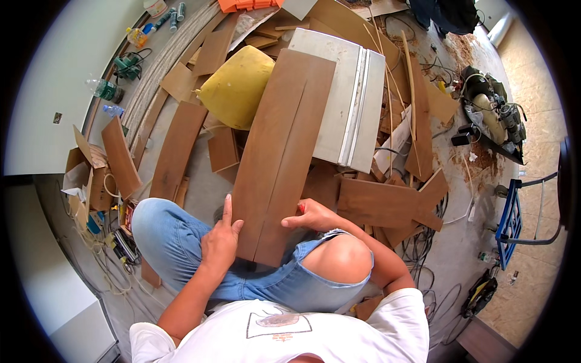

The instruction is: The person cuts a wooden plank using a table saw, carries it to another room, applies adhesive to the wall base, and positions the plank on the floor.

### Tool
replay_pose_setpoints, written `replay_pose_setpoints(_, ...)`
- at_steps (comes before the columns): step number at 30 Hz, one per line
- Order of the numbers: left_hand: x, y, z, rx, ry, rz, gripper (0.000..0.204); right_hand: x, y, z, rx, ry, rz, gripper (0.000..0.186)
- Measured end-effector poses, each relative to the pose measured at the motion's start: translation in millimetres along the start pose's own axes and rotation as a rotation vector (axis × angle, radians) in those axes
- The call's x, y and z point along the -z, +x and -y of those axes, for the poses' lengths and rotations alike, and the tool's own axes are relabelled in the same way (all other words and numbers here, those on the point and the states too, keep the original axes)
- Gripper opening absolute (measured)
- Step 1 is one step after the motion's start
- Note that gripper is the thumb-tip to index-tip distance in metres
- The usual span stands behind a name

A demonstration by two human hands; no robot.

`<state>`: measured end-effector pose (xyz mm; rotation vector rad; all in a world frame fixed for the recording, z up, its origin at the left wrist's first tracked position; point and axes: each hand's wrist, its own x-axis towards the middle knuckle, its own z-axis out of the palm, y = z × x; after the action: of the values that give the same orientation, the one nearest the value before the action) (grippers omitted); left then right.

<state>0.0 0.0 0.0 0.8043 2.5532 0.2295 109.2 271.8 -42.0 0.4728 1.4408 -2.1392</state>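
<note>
A long brown board (284,151) with a dark line along its length lies tilted between my hands, its near end over my lap. My left hand (221,242) grips its left edge near that end, index finger stretched along the side and thumb against the board. My right hand (305,215) holds the right edge, thumb on top and other fingers mostly hidden, with a small red item beside them that I cannot make out. Just past the board are a yellow block-like piece (233,85) and a pale metal slab (357,109) with a grooved strip.
Loose brown boards (378,202) and offcuts surround my bent legs. Bottles (106,91) and a green power tool (127,65) line the left wall. A cardboard box (97,187) sits left. Cables (423,260), a small machine (496,115) and a blue frame (508,221) are on the right.
</note>
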Motion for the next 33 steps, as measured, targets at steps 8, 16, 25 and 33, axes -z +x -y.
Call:
replay_pose_setpoints(8, 3, -14, 3, 0.02, 0.015, 0.047, 0.079, -2, 1, 4, -0.113, -0.123, 0.101, 0.053)
replay_pose_setpoints(16, 9, -26, 8, 0.041, -0.007, 0.109, 0.081, -12, -4, 7, -0.118, -0.221, 0.135, 0.05)
replay_pose_setpoints(25, 7, -39, 14, 0.034, 0.022, 0.179, 0.082, -18, -2, -24, -0.137, -0.254, 0.123, 0.061)
replay_pose_setpoints(33, 9, -51, 21, -0.001, -0.013, 0.166, 0.082, -23, 0, -41, -0.133, -0.192, 0.167, 0.065)
